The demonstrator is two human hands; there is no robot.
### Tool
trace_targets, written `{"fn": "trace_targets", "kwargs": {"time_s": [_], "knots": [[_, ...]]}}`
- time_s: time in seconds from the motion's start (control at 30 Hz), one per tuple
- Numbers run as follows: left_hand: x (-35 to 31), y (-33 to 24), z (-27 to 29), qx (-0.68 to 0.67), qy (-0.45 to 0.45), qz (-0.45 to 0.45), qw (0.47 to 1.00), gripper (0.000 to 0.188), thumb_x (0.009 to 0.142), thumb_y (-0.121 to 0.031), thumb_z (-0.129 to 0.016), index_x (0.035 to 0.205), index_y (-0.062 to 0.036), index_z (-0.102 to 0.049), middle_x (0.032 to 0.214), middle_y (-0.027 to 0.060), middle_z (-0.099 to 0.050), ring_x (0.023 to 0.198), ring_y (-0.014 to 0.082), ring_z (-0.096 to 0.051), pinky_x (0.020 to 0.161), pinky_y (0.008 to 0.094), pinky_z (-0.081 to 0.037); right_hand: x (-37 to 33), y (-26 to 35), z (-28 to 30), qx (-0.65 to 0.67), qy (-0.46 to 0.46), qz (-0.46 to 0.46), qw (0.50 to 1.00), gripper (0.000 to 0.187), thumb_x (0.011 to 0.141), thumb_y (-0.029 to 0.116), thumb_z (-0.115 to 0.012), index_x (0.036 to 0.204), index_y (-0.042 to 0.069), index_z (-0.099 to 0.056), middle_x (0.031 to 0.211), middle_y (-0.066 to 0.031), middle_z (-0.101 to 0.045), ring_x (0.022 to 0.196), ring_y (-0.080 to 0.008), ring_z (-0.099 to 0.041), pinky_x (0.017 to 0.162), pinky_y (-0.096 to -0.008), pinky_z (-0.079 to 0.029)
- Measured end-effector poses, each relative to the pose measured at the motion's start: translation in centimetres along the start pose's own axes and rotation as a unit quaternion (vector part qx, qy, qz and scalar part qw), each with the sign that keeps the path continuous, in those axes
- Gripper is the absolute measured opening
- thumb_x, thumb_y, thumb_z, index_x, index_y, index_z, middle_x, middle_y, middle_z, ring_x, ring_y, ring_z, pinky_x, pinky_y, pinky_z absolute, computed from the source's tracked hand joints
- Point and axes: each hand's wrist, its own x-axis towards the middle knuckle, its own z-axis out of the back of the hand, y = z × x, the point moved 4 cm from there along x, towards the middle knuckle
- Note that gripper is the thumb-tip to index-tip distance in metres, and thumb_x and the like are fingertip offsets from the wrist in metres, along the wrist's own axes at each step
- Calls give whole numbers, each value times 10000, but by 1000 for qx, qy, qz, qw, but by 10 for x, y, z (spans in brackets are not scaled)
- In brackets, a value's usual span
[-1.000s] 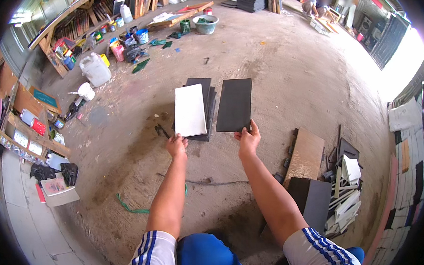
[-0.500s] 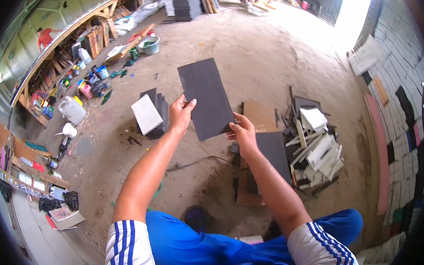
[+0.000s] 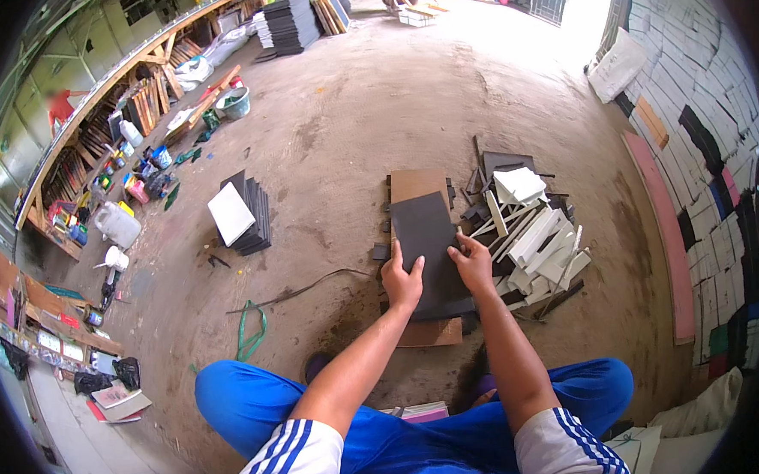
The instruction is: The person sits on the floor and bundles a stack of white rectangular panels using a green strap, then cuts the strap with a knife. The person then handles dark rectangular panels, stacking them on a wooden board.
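Note:
A dark grey rectangular board (image 3: 426, 234) lies flat on a brown board (image 3: 417, 184) on the concrete floor in front of me. My left hand (image 3: 401, 280) presses on its near left edge, fingers spread. On the near right edge rests my right hand (image 3: 472, 263), fingers also on the board. More dark boards lie beneath, near my hands. To the left stands a stack of dark boards (image 3: 253, 211) with a white board (image 3: 230, 214) on top.
A heap of white and dark offcuts (image 3: 529, 229) lies right of the boards. A green strap (image 3: 250, 328) and a cable lie at left. Shelves with bottles and cans (image 3: 119, 173) line the far left; stacked panels (image 3: 702, 177) cover the right wall. A person sits far back.
I have turned to the right, carried the dark board away from the stack and laid it flat on the brown board. Both hands now rest on it.

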Motion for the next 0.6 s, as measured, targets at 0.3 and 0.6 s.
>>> {"fn": "trace_targets", "kwargs": {"time_s": [0.3,0.6], "knots": [[-17,32,-15,3,49,39,998,841,931,-280,-749,1626,-91,-313,1583,327,-392,1524,497,-273,1216,518,-318,-31,-19,2,-75,-16,-64,995,446,839,229,-831,1240,52,-748,1022,-150,-724,951,-269,-718,862,-374,-552],[-17,42,-17,1,91,26,996,864,972,-232,-703,1659,-93,-198,1660,248,-314,1548,390,-292,1227,445,-317,-35,-34,-6,-71,-17,-78,994,458,822,222,-845,1243,68,-750,1067,-145,-709,935,-283,-708,856,-381,-546]]}}
